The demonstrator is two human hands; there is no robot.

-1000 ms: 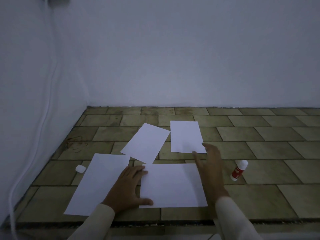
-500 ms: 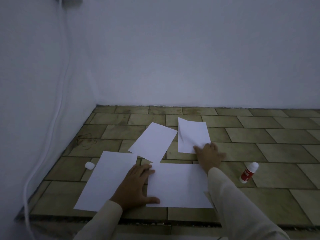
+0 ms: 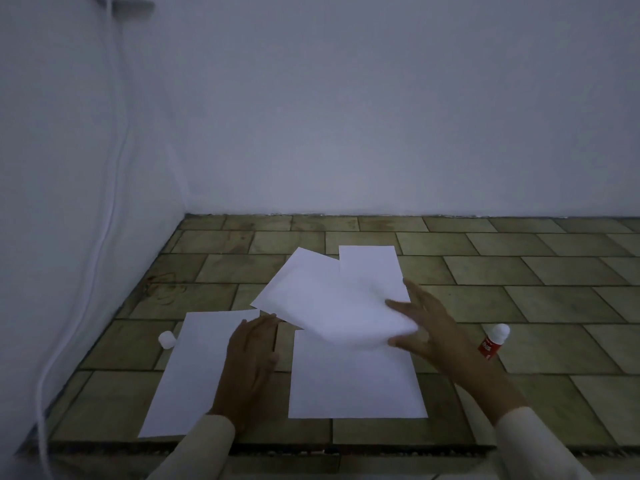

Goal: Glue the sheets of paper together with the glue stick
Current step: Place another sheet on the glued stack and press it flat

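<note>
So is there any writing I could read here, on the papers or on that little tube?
Glue stick: pale lettering on its red label, too blurred to read.
Sheets of paper: no text on the sides that show, including the lifted sheet that the right hand holds.
Small white cap: no marking visible.
Nothing here can be quoted.

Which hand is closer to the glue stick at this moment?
Right. The right hand, pinching a raised sheet, is just left of the glue stick without touching it. The left hand lies flat at the left sheet's edge, much farther away.
</note>
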